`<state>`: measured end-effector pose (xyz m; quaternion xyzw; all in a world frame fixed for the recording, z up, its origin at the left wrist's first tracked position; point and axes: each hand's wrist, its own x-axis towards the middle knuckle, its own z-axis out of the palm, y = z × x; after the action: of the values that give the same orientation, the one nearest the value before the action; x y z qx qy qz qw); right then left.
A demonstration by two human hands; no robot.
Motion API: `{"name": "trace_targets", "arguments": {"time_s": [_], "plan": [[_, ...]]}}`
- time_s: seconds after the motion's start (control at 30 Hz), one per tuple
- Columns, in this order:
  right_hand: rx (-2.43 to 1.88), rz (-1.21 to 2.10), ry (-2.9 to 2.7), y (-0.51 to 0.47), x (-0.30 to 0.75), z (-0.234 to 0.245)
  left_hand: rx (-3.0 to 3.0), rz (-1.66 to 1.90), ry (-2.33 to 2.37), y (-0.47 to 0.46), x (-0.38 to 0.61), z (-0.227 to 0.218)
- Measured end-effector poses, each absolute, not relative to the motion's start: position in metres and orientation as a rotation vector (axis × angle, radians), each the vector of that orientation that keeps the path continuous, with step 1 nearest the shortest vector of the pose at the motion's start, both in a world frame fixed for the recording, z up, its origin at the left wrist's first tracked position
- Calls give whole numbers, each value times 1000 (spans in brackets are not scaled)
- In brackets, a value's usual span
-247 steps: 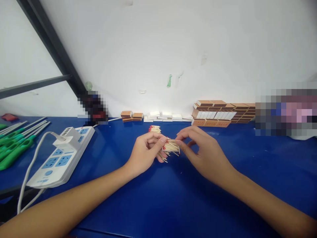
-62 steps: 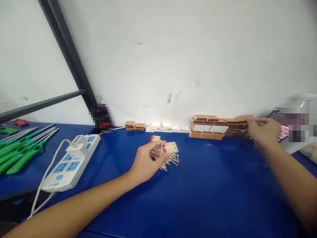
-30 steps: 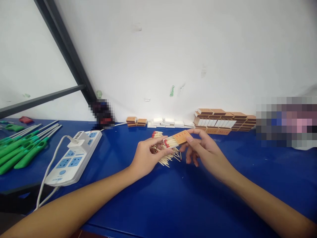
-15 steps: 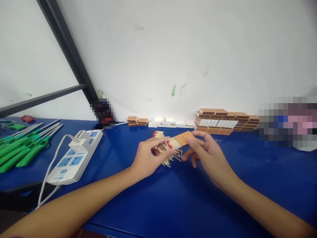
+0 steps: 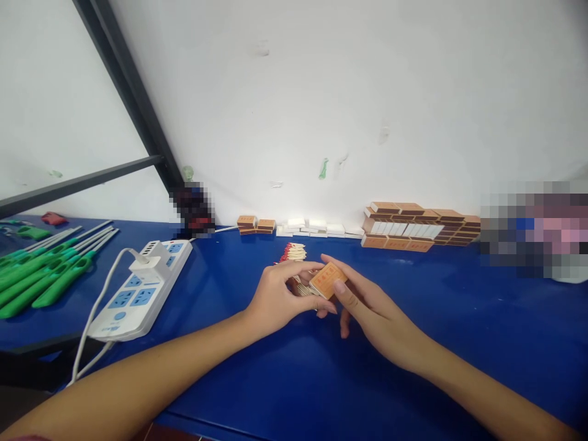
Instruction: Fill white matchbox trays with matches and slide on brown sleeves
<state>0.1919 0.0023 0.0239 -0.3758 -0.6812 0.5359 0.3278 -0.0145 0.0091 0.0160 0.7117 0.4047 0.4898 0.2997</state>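
Between my two hands is a small orange-brown matchbox point(image 5: 329, 281), its sleeve pushed over the tray so that no matches show in it. My left hand point(image 5: 285, 294) grips its left end between thumb and fingers. My right hand point(image 5: 367, 306) pinches the right part, thumb on the printed top. Loose red-tipped matches point(image 5: 295, 252) lie in a heap on the blue table point(image 5: 294, 380) just behind my left hand, which partly covers them.
Along the wall stand stacked matchboxes point(image 5: 408, 245), white matchbox trays point(image 5: 335, 229) and a few more matchboxes point(image 5: 265, 226). To the left lie a power strip point(image 5: 138, 300) with a white cable and several green-handled lighters point(image 5: 55, 275). Blurred items sit at both sides.
The open matchbox with its matches showing is now closed, the tray slid into the sleeve. My right hand has moved left and slightly down, closer to my left hand.
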Motion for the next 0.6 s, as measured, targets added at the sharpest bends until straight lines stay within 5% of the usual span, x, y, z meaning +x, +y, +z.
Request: {"name": "trace_targets", "arguments": {"time_s": [0.33,0.6], "plan": [[-1010,1373,-1921,-3,192,26,1963,1238,1041,11,-16,12],[-1058,1037,-1930,11,198,20,2053,1221,1089,10,-14,17]]}}
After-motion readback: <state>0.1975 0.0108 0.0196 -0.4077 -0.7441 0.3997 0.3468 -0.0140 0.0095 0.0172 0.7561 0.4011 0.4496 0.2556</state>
